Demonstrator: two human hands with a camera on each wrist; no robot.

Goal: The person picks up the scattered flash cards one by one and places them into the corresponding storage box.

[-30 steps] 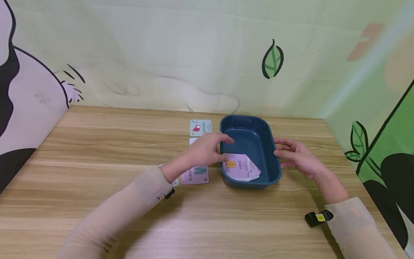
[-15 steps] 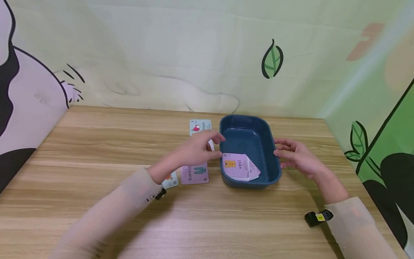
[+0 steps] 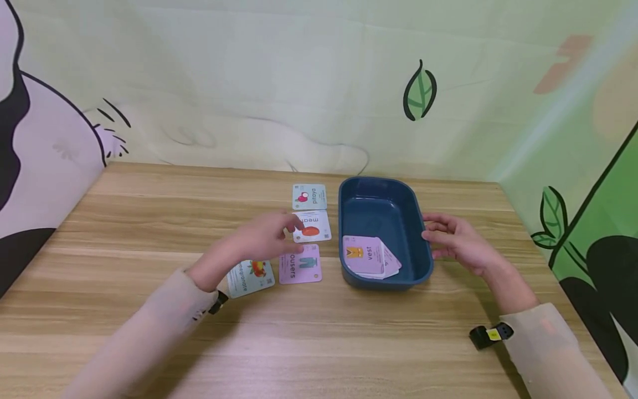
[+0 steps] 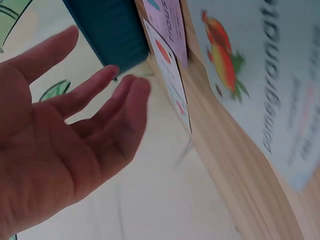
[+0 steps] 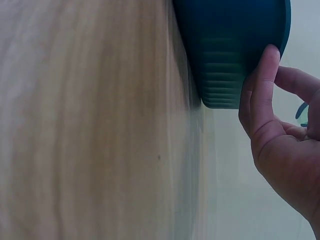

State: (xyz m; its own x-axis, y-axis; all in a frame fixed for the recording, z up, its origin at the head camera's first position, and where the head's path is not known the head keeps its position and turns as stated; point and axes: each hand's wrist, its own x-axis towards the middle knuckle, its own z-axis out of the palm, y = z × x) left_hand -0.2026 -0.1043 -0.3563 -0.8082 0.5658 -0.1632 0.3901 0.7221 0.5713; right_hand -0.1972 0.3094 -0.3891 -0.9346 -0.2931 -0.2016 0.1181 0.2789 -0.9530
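Observation:
A dark blue plastic bin (image 3: pixel 386 219) stands on the table with a purple "vest" card (image 3: pixel 366 257) on top of other cards in its near end. My left hand (image 3: pixel 259 235), fingers spread and nothing in them, hovers over the left end of a "trousers" card (image 3: pixel 304 266). Partly under that wrist lies a "pomegranate" card (image 3: pixel 251 278). Beyond are a white card with an orange-red picture (image 3: pixel 313 227) and a "pitaya" card (image 3: pixel 310 197). My right hand (image 3: pixel 463 244) rests its fingertips against the bin's right wall; in the right wrist view a fingertip (image 5: pixel 271 55) lies along it.
The wooden table (image 3: pixel 149 221) runs back to a printed cloth backdrop (image 3: pixel 249 83) with leaf drawings. A black wrist camera (image 3: pixel 490 335) sits at the right cuff, close over the table.
My left hand has drawn back leftward from over the bin's left rim to above the cards, uncovering the white card and most of the pomegranate card. The right hand and bin stay put.

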